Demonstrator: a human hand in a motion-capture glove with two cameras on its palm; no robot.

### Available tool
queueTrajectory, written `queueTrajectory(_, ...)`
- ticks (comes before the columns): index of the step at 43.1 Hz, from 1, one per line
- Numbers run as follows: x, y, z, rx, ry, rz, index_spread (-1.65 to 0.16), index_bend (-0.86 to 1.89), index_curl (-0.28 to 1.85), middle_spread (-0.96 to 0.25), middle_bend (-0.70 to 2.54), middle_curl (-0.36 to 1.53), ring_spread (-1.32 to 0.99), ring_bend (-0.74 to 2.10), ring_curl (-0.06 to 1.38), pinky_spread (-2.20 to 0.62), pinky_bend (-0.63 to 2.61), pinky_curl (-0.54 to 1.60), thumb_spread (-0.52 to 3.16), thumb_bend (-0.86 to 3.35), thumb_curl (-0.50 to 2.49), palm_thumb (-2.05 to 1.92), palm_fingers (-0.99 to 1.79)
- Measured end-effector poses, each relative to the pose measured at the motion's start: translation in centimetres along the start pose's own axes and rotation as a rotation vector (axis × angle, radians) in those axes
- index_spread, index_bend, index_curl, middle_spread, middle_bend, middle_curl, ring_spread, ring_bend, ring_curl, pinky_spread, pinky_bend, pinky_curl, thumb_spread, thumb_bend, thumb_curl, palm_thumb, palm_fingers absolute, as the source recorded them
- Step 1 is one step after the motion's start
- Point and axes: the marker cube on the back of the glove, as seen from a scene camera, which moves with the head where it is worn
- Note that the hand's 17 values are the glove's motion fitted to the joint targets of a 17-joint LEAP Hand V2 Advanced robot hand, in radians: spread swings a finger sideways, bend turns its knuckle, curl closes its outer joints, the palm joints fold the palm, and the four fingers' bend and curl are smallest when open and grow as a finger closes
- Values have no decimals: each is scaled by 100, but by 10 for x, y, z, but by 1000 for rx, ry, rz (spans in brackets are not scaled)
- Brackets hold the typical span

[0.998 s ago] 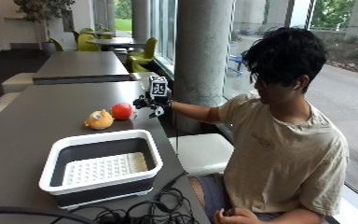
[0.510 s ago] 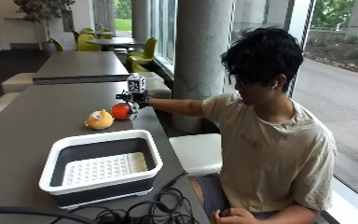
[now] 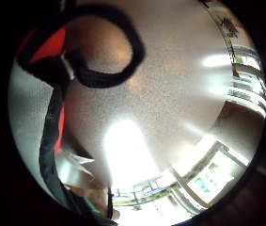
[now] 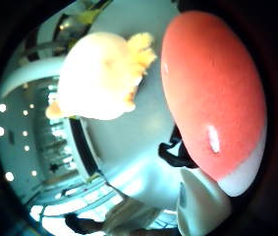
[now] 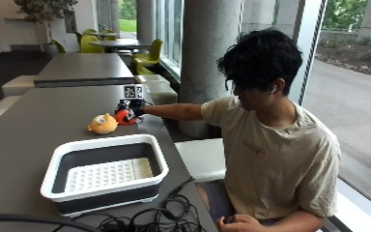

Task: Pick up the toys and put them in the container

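Note:
In the outside view a round red toy (image 5: 123, 118) lies on the grey table (image 5: 44, 106), with a yellow plush toy (image 5: 102, 124) just to its left. My gloved right hand (image 5: 133, 107) sits on top of the red toy, its fingers curled down around it. The red toy (image 4: 212, 98) fills much of the thumb side palm view, and the yellow plush (image 4: 99, 78) lies on the table beside it. A red edge of the toy (image 3: 48, 47) shows in the little finger side view. The white and grey container (image 5: 154, 159) stands nearer the table's front, with no toys inside.
A tangle of black cables (image 5: 147, 220) lies at the table's front edge beside the container. White bench seats (image 5: 205, 157) run along the table's right side. A round concrete pillar (image 5: 208, 53) stands behind the arm.
The gloved hand has come down from above the table and to the left, onto the red toy. The person has leaned forward with the arm stretched out.

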Motion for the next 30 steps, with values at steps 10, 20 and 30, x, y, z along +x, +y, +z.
queueTrajectory(10,-1,19,-32,248,157,-286,-32,18,13,-14,31,29,-25,82,37,-30,110,37,132,24,47,68,71)
queueTrajectory(20,-96,108,-86,338,25,-511,-33,23,19,-25,46,38,-38,94,46,-37,101,39,107,22,60,76,91)
queueTrajectory(30,-174,163,-117,367,4,-810,-36,24,23,-30,47,44,-44,93,50,-39,100,41,92,19,70,75,82)
